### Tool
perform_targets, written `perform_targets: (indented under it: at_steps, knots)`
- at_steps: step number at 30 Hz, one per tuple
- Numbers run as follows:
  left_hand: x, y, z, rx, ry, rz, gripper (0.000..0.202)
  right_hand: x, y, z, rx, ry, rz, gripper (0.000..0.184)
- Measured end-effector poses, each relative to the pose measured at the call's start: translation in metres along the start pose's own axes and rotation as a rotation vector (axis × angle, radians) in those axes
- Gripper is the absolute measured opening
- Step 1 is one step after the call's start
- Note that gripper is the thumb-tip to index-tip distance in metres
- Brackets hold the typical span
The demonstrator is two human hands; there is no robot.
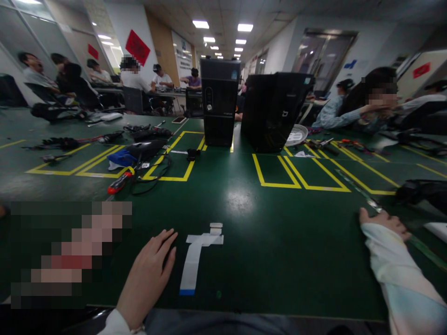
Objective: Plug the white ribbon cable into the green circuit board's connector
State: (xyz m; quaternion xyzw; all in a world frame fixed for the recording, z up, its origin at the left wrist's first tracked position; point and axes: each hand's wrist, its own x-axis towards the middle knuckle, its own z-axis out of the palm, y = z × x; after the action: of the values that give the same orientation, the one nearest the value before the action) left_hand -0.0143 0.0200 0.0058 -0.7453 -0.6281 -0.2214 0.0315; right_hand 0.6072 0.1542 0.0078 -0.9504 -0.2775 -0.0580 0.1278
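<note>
My left hand [148, 274] lies flat and open on the green table [265, 251], fingers stretched out, holding nothing. Just right of its fingertips lies a white flat ribbon cable [195, 260] with a blue end, folded into a T shape. My right hand [384, 219] rests at the right on the table, in a pale sleeve, fingers curled over a thin strip or edge; what it holds, if anything, is hidden.
Two black computer towers [220, 107] [274, 111] stand at the middle far side. A red-handled screwdriver [120, 182], cables [153, 170] and a blue cloth [120, 159] lie left of centre. Yellow tape outlines mark the table. A white fan grille [296, 135] and other people sit beyond.
</note>
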Motion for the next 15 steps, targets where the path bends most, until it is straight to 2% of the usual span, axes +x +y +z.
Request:
perform_targets:
  at_steps: [4,10,13,15]
  knots:
    - [0.000,-0.001,0.001,-0.001,-0.012,0.005,0.043,0.008,0.001,0.005,-0.001,-0.065,-0.026,0.079]
    - [0.001,0.001,0.000,-0.009,0.002,-0.013,0.042,0.014,0.007,0.009,-0.035,-0.044,-0.089,0.076]
    - [0.001,0.001,0.000,-0.007,0.001,-0.010,0.041,0.016,0.012,0.011,-0.069,-0.065,-0.235,0.082]
    - [0.001,0.001,0.001,-0.005,-0.002,-0.007,0.041,0.014,0.016,0.011,-0.090,-0.063,-0.395,0.081]
